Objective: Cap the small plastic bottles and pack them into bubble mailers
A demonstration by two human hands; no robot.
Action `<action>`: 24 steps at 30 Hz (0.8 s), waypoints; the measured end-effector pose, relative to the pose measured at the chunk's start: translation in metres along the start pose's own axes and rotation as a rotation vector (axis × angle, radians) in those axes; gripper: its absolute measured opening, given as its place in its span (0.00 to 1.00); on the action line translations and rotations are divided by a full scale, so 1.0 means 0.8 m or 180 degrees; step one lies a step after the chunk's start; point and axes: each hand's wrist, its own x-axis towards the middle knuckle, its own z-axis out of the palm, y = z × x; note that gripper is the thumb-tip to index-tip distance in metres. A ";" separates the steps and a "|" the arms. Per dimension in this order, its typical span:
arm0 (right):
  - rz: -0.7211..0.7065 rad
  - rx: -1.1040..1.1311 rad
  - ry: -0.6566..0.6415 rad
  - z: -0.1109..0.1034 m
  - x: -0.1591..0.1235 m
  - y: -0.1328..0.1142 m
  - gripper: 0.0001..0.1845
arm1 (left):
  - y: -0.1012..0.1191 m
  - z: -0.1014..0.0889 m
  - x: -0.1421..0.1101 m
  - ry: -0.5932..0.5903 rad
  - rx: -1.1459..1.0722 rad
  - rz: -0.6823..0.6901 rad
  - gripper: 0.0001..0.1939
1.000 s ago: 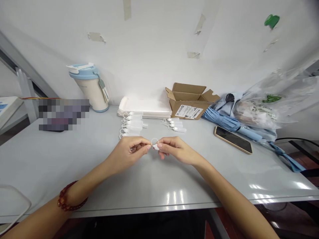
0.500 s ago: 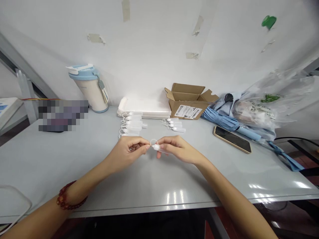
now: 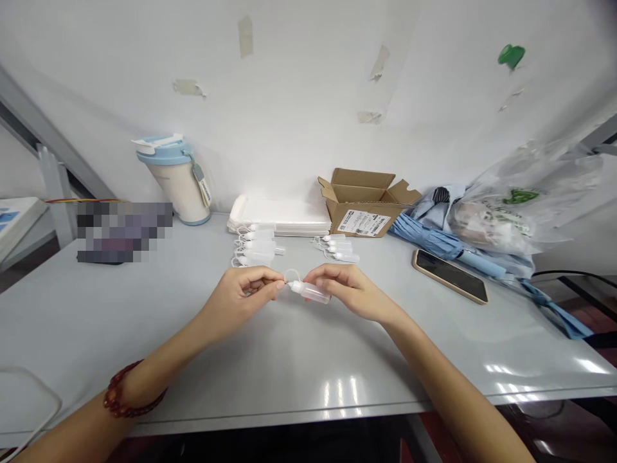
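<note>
A small translucent squeeze bottle (image 3: 315, 293) with a white pointed top lies nearly level just above the table, its tip toward the left. My right hand (image 3: 349, 289) is closed on it, thumb and fingers at its upper side, with most of the body in sight. A thin clear loop (image 3: 292, 274) arcs from the neck to the fingertips of my left hand (image 3: 250, 292). Those fingers pinch the small cap end of the loop at the bottle's tip, largely hiding it. Similar bottles lie in a left group (image 3: 260, 246) and a right group (image 3: 341, 247) behind my hands.
Behind the bottles are a white stack of flat packets (image 3: 284, 218) and an open cardboard box (image 3: 364, 215). A tumbler (image 3: 178, 186) stands at the left. On the right lie a phone (image 3: 450, 276), a folded blue umbrella (image 3: 429, 235) and a plastic bag (image 3: 511, 212).
My right fingers have shifted back and up on the bottle, so more of its body shows. Both hands and the bottle's tip sit slightly further left. The whole view has tipped slightly upward.
</note>
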 end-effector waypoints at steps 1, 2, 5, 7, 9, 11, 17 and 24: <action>0.0005 0.0051 0.0015 0.000 0.000 0.000 0.12 | 0.000 0.000 0.000 0.0060 0.0007 -0.0008 0.08; 0.0012 0.0098 0.0038 0.000 0.001 0.000 0.12 | 0.000 -0.001 0.001 0.0125 0.0018 -0.0018 0.08; 0.0013 0.0080 0.0180 0.000 0.001 0.002 0.12 | 0.000 -0.001 0.002 0.0287 0.0061 -0.0079 0.09; -0.0026 -0.0035 0.0331 0.000 0.001 0.004 0.13 | 0.000 -0.001 0.002 0.0330 0.0051 -0.0127 0.09; -0.0106 -0.0078 0.0461 0.000 0.002 0.007 0.14 | 0.002 -0.002 0.002 0.0321 0.0003 -0.0145 0.09; -0.0184 -0.0040 0.0551 0.000 0.002 0.009 0.15 | 0.005 -0.002 0.002 0.0278 -0.0016 -0.0168 0.10; -0.0292 0.0036 0.0719 0.001 0.003 0.003 0.13 | 0.010 -0.005 0.002 0.0232 0.0015 -0.0234 0.12; -0.0404 -0.0152 0.0820 0.008 0.002 0.008 0.14 | 0.009 0.000 0.001 0.0213 -0.0075 -0.0257 0.10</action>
